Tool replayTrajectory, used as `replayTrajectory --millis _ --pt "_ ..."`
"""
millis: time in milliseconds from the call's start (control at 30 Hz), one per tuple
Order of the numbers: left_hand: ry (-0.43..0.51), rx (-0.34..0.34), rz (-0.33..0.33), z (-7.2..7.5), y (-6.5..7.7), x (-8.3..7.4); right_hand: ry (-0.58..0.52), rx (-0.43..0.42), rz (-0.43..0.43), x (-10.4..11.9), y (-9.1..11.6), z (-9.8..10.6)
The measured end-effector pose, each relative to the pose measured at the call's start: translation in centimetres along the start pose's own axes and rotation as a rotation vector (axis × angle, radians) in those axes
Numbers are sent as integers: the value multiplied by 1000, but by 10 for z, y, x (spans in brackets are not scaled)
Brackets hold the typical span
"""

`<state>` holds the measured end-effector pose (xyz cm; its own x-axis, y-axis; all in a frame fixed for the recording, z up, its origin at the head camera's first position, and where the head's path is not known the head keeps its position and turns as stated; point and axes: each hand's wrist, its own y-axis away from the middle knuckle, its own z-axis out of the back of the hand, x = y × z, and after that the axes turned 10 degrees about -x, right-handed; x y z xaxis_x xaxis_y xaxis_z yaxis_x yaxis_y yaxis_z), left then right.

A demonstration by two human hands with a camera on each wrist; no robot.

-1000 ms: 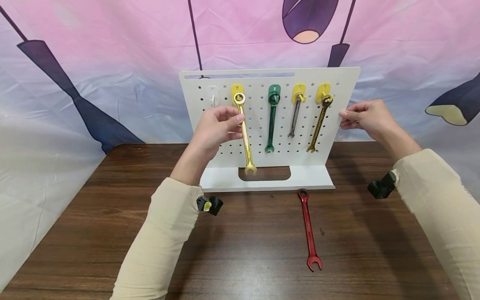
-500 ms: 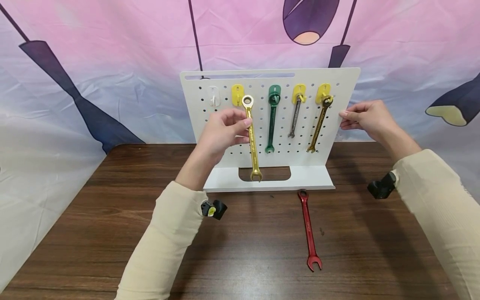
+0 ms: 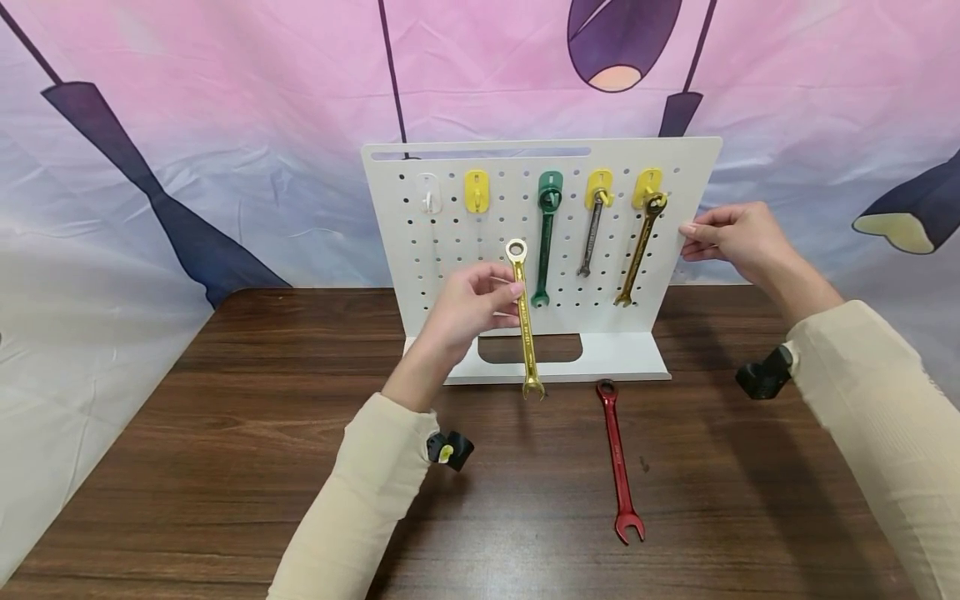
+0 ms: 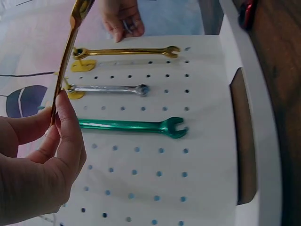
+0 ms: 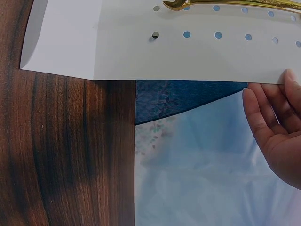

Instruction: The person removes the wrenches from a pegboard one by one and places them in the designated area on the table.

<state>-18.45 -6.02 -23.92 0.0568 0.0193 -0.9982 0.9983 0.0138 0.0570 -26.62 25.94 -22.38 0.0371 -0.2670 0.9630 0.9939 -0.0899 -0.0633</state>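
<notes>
My left hand [image 3: 476,308] pinches a shiny gold combination wrench [image 3: 527,333] between thumb and fingers, ring end up, in front of the white pegboard [image 3: 457,250]. In the left wrist view the gold wrench [image 4: 68,56] stands apart from the board. My right hand [image 3: 738,237] grips the board's right edge, the thumb on its front face, as the right wrist view shows for the hand [image 5: 277,127]. On the board hang a green wrench [image 3: 545,250], a small silver wrench [image 3: 592,237] and a darker gold wrench [image 3: 640,254].
A red wrench [image 3: 618,462] lies on the brown wooden table [image 3: 225,467] before the stand. A yellow hook [image 3: 477,192] and a clear hook [image 3: 429,194] on the board's left bear nothing. A printed cloth [image 3: 225,125] hangs behind.
The gold wrench has come off the yellow hook in my left hand and moved down, to the right and away from the board. My right hand has kept its place on the edge.
</notes>
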Motion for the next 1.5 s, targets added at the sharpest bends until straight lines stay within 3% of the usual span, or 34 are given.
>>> replayTrajectory --millis 433,667,833,1500 --pt "-1 55 88 -14 3 31 -28 5 4 -1 0 0" --pt "14 103 95 -21 7 46 -34 7 -1 -2 0 0" --pt "23 138 148 -27 9 53 -30 5 -3 -1 0 0" --pt "-82 272 251 -39 17 81 -66 17 -24 0 -3 1"
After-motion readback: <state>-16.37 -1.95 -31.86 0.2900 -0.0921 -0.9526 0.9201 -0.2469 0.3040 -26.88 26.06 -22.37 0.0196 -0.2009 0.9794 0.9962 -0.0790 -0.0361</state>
